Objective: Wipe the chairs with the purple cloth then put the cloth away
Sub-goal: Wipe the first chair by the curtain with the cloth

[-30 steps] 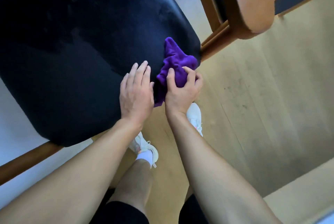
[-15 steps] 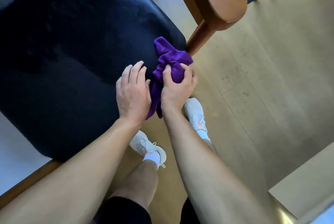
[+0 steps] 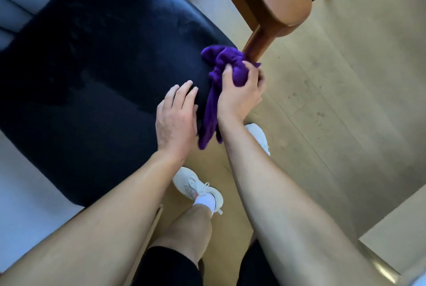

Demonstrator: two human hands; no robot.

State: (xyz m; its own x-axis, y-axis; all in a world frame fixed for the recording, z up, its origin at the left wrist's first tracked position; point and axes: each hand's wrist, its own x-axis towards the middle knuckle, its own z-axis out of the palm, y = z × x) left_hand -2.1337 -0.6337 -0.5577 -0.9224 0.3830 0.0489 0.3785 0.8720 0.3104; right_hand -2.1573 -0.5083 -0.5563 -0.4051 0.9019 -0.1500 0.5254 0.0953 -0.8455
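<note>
Two hands are busy at the right edge of the dark chair seat [image 3: 103,78]. The right hand [image 3: 239,94] grips the purple cloth [image 3: 238,73], thumb and fingers curled round its bunched part, and holds it at the seat's far right corner, right up against a wooden post [image 3: 255,43]. The cloth is a deep, saturated purple, soft and creased. It is wadded into thick folds at the far end and thins into a loose tail at the near end. Its long axis runs far to near: the wad points toward the post, and the tail hangs over the seat edge, leaning slightly left. The left hand [image 3: 176,119] lies flat on the seat just left of the tail, fingers straight and close together, holding nothing. White shoes [image 3: 196,189] stand on the pale floor [image 3: 334,101] below.
</note>
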